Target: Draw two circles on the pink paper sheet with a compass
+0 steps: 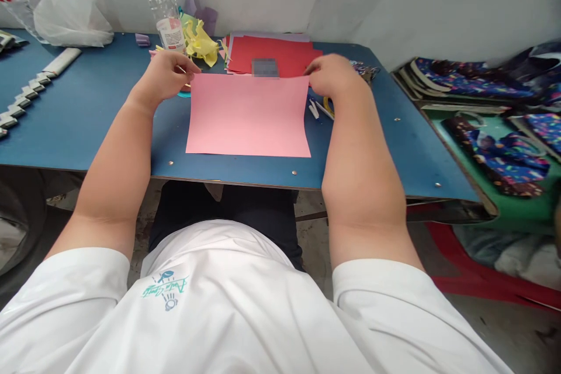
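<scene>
A sheet of pink paper (249, 117) is stretched out in front of me, its near edge a little short of the table's front edge. My left hand (165, 75) pinches its far left corner between thumb and fingers. At the far right corner, my right hand (333, 75) grips the paper in the same way. Just beyond lies a stack of coloured paper with a red sheet (280, 49) on top, and a dark pixelated patch (265, 68) covers part of it. Small white sticks (314, 108) and a yellow ring (328, 105) show beside my right wrist.
Behind my left hand stand a clear bottle (164, 6) and crumpled yellow paper (200, 42). A white plastic bag (72, 9) sits at the back left, near a row of folded pieces (26, 93). Patterned fabric items (499, 152) lie on a green surface to the right.
</scene>
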Action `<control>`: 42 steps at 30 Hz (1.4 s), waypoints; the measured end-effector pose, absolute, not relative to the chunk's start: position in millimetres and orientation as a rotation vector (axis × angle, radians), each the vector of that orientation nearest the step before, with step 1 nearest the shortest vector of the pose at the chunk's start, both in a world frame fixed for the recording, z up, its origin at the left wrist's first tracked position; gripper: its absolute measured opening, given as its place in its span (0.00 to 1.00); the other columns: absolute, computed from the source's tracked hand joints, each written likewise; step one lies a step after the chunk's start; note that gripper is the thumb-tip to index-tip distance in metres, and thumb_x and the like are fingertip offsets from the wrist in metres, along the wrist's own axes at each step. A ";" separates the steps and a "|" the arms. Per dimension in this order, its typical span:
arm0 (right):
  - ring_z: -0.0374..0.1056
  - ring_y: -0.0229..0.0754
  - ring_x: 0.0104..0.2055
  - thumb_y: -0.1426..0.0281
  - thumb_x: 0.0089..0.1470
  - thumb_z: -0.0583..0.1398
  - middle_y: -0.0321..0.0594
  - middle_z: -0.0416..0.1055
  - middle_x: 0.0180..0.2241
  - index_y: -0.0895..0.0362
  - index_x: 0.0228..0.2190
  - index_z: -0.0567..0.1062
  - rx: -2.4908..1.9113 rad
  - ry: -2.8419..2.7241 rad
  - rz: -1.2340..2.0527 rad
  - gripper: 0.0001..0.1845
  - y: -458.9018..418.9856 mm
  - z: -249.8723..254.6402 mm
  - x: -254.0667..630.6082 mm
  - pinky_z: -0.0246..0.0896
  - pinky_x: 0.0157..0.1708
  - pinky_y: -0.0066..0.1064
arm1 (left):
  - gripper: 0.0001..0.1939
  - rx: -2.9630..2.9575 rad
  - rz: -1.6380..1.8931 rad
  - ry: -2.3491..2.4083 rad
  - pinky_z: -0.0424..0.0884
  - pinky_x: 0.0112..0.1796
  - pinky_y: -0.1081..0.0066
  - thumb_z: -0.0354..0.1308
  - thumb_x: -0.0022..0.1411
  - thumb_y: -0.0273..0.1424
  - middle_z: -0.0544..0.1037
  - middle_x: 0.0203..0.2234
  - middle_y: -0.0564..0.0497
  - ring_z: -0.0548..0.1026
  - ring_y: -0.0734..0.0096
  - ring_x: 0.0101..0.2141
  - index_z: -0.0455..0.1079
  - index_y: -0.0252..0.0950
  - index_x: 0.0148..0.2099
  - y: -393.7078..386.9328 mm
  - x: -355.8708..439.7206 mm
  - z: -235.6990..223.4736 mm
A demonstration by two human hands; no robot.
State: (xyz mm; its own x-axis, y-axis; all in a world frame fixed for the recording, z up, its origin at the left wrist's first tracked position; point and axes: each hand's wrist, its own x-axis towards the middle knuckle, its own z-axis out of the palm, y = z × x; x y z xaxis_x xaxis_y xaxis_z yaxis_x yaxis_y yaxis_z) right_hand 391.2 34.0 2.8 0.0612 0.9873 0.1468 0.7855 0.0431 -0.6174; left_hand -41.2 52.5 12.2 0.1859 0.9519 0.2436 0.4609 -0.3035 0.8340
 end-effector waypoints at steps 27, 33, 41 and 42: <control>0.70 0.59 0.81 0.53 0.79 0.57 0.44 0.80 0.75 0.39 0.66 0.81 -1.280 -1.713 0.019 0.23 -30.7 40.8 328.1 0.58 0.85 0.52 | 0.25 1.754 1.287 1.296 0.83 0.68 0.56 0.78 0.68 0.54 0.90 0.66 0.55 0.82 0.51 0.72 0.86 0.52 0.61 27.6 -27.8 20.7; 0.49 0.65 0.92 0.36 0.71 0.57 0.33 0.87 0.67 0.22 0.69 0.79 -1.380 -1.798 0.351 0.31 -39.1 50.6 322.8 0.63 0.78 0.66 | 0.24 1.773 1.339 1.156 0.83 0.68 0.54 0.80 0.62 0.58 0.93 0.60 0.58 0.84 0.52 0.69 0.87 0.55 0.54 29.3 -33.5 20.2; 0.49 0.67 0.90 0.34 0.66 0.62 0.39 0.89 0.60 0.23 0.66 0.81 -1.509 -1.833 0.358 0.31 -50.6 79.2 325.2 0.60 0.78 0.67 | 0.31 1.757 1.293 1.233 0.85 0.65 0.48 0.79 0.57 0.63 0.94 0.55 0.57 0.84 0.44 0.70 0.88 0.58 0.58 25.0 -34.5 27.2; 0.51 0.69 0.89 0.35 0.64 0.66 0.40 0.89 0.59 0.23 0.64 0.82 -1.494 -1.909 0.417 0.30 -49.3 83.1 328.5 0.61 0.77 0.66 | 0.34 1.775 1.285 1.268 0.84 0.65 0.49 0.78 0.58 0.64 0.94 0.55 0.58 0.83 0.45 0.71 0.87 0.60 0.63 22.3 -35.2 29.1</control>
State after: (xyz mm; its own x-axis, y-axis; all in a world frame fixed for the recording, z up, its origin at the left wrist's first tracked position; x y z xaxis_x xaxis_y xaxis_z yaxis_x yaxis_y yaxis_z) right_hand 328.5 -49.3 83.1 -0.1212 0.9443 0.3061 0.7308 0.2936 -0.6163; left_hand -35.2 22.3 29.1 0.0744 0.9297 0.3607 0.3483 -0.3632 0.8642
